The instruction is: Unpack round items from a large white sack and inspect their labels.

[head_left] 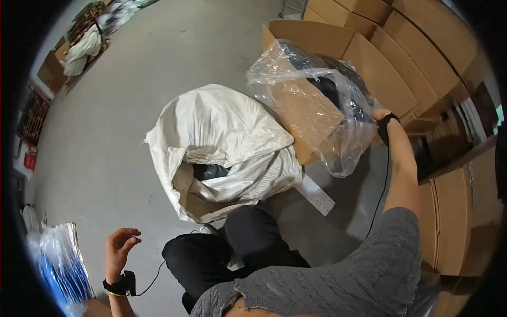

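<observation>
Fingers of the person's right hand [380, 113] meet a clear, crumpled plastic bag [319, 105], which lies just to that hand's left, its long axis slanting from the far left to the near right. The right hand is at the bag's right edge, so it is much the nearer of the two; the left hand [121, 248] is well apart, at the near left. The right hand is curled, pinching what looks like a fold of the film, though its fingertips are partly lost to view and how tightly they press cannot be told. The left hand is loosely spread, thumb and fingers bent and apart, above the grey concrete floor [121, 142], and holds nothing. Inside the bag shows a dark navy, soft-looking item [328, 90]. The bag drapes over the near side of an open brown cardboard box [311, 34], whose far wall rises behind it. Left of the box, and touching it, slumps a large white woven sack [211, 113], its mouth gaping toward the near side on something black and shiny [211, 171]. Farther out, brown cartons [417, 47] are stacked along the right, and a blue, plastic-wrapped stack [63, 269] sits beyond the left hand.
</observation>
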Demonstrator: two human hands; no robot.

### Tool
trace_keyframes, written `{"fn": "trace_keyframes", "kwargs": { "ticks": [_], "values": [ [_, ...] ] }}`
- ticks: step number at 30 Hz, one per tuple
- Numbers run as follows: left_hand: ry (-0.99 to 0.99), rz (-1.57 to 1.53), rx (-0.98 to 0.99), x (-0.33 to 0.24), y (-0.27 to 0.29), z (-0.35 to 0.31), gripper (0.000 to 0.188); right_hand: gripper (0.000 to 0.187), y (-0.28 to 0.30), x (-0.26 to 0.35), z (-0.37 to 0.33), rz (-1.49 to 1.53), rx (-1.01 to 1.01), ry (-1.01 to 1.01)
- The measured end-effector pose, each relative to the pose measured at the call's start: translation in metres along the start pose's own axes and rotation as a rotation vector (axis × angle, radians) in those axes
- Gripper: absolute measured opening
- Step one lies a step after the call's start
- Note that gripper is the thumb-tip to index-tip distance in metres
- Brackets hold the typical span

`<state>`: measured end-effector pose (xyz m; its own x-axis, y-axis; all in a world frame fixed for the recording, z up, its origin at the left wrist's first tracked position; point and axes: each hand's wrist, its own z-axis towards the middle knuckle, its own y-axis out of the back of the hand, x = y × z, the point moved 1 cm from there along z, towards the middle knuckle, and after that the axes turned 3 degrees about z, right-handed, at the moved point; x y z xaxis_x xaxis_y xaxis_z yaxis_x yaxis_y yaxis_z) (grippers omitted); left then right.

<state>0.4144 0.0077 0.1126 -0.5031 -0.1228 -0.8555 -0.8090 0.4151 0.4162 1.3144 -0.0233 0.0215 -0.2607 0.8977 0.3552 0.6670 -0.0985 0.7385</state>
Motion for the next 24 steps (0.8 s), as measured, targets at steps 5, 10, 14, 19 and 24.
{"fn": "trace_keyframes", "kwargs": {
  "ticks": [5, 10, 14, 19, 24],
  "values": [
    [0.001, 0.009, 0.078, 0.006, -0.011, 0.022, 0.015, 0.037, -0.028, 0.033, -0.053, -0.036, 0.098, 0.234],
    [-0.057, 0.063, 0.133, -0.002, -0.020, 0.039, 0.017, 0.026, -0.029, 0.070, -0.115, -0.084, 0.284, 0.418],
    [-0.050, 0.150, 0.140, -0.011, -0.027, 0.042, 0.018, 0.046, -0.035, 0.076, -0.128, 0.006, 0.269, 0.554],
    [-0.148, 0.229, 0.190, -0.019, -0.030, 0.050, 0.019, 0.048, -0.081, 0.096, -0.115, -0.309, -0.270, 1.195],
    [-0.207, 0.335, 0.230, -0.029, -0.033, 0.058, 0.022, 0.031, -0.096, 0.112, -0.114, -0.427, -0.492, 1.030]
  ]
}}
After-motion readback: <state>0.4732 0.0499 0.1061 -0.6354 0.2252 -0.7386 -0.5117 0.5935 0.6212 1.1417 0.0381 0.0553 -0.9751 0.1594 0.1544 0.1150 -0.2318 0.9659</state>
